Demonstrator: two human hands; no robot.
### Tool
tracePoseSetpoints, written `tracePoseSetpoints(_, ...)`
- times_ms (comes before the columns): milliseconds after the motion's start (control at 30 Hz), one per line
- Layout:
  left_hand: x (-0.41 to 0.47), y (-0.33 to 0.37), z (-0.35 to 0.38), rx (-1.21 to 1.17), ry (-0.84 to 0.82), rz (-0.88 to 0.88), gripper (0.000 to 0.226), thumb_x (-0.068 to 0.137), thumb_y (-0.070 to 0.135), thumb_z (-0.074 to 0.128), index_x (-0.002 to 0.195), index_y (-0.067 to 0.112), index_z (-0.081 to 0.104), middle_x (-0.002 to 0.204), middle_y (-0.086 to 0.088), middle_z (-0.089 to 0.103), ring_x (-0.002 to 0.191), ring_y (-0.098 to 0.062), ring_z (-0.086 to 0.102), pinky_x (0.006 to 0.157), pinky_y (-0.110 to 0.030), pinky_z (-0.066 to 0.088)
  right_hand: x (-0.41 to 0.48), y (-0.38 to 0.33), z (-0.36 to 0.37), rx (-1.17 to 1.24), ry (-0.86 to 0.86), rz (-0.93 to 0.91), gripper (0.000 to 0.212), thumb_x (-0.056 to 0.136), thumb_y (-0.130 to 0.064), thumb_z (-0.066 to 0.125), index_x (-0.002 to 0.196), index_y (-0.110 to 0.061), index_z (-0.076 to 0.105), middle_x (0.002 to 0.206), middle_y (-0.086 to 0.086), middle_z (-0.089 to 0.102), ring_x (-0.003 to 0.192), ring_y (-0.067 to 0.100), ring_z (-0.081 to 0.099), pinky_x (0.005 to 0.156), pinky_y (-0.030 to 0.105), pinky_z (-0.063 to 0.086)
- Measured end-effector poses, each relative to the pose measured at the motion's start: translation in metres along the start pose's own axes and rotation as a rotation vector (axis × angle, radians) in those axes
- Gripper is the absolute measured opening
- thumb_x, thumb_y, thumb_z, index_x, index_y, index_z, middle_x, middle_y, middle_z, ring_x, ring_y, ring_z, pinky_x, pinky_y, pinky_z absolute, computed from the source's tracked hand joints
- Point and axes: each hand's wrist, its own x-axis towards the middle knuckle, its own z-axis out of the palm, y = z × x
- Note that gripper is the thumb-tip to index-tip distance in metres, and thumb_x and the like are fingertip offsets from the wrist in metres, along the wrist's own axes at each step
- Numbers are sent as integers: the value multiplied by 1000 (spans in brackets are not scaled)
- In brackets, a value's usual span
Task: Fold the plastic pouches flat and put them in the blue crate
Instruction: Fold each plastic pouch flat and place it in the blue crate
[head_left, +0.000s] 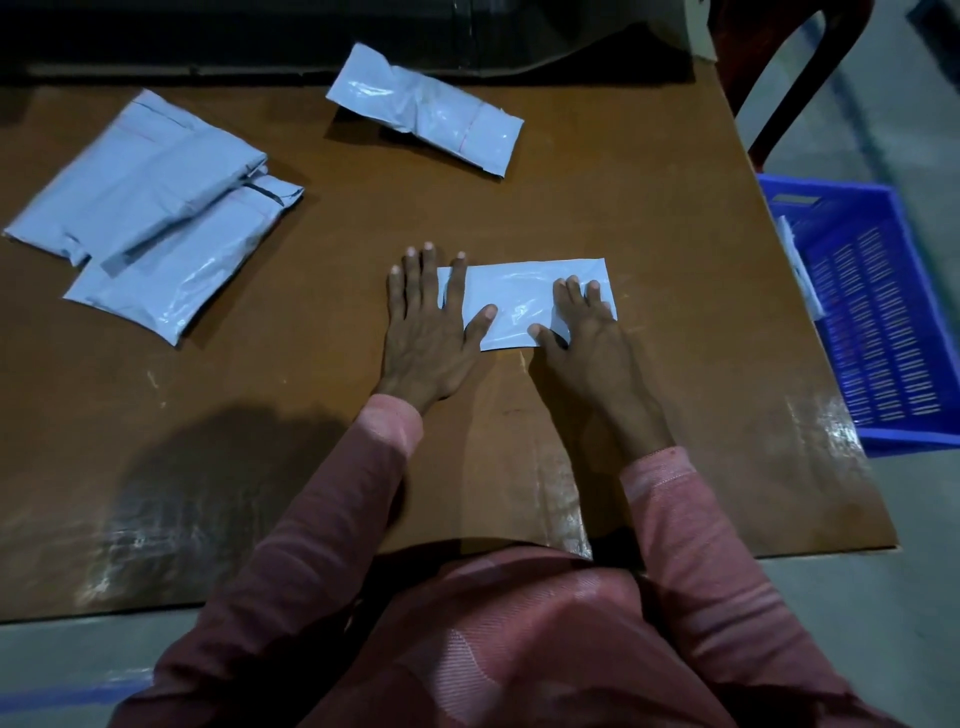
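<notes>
Left hand (426, 332) and right hand (587, 348), fingers straight, press the pouch (524, 296); crate (831, 189) partly cropped.

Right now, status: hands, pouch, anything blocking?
Both open: left hand and right hand press the folded pouch flat on the table. Nothing between it and the blue crate. More pouches wait at left and back.

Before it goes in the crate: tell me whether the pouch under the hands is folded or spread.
Folded. The pouch lies as a small flat rectangle, pressed by the left hand and right hand.
</notes>
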Motion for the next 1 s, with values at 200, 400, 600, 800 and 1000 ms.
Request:
tracePoseSetpoints(200, -38, 33, -1, -94, 37, 100, 69, 109, 54, 17, 165, 19, -3, 171, -8, -16, 157, -27, -19, 129, -49, -2, -2, 0, 4, 35, 30, 9, 66, 103, -44, 50, 159, -15, 27, 167, 3, 22, 156, 24, 9, 121, 44, 23)
tracePoseSetpoints(400, -33, 23, 4, 40, -106, 149, 77, 100, 63, 5, 164, 22, -9, 171, -3, -19, 156, -29, -22, 127, -53, -4, -2, 0, 3, 40, 21, -5, 67, 104, -43, 48, 160, -15, 25, 168, 2, 19, 157, 23, 6, 123, 45, 21)
tracePoseSetpoints(600, -32, 21, -29, -201, -60, 88, 57, 110, 40, 35, 164, 23, 22, 173, -2, 9, 159, -23, -4, 128, -46, 7, -9, -1, -5, 158, 171, -106, 56, 98, -24, 64, 149, -9, 48, 156, 8, 44, 150, 27, 31, 117, 36, 32)
tracePoseSetpoints(800, -40, 29, -39, -109, 240, 90, 44, 91, 11, 54, 132, 15, 67, 145, -9, 57, 137, -33, 46, 103, -47, 45, -30, -20, -3, 185, 522, -174, 21, 94, -24, 65, 111, -20, 76, 111, -3, 74, 105, 17, 65, 80, 25, 53)
tracePoseSetpoints(1000, -47, 40, -30, -8, 83, 123, 41, 81, 4, 61, 119, 13, 73, 125, -8, 65, 114, -33, 55, 86, -44, 46, -21, -7, 12, 34, 357, -157, 18, 89, -22, 69, 105, -22, 77, 112, -1, 70, 99, 25, 64, 70, 22, 37)
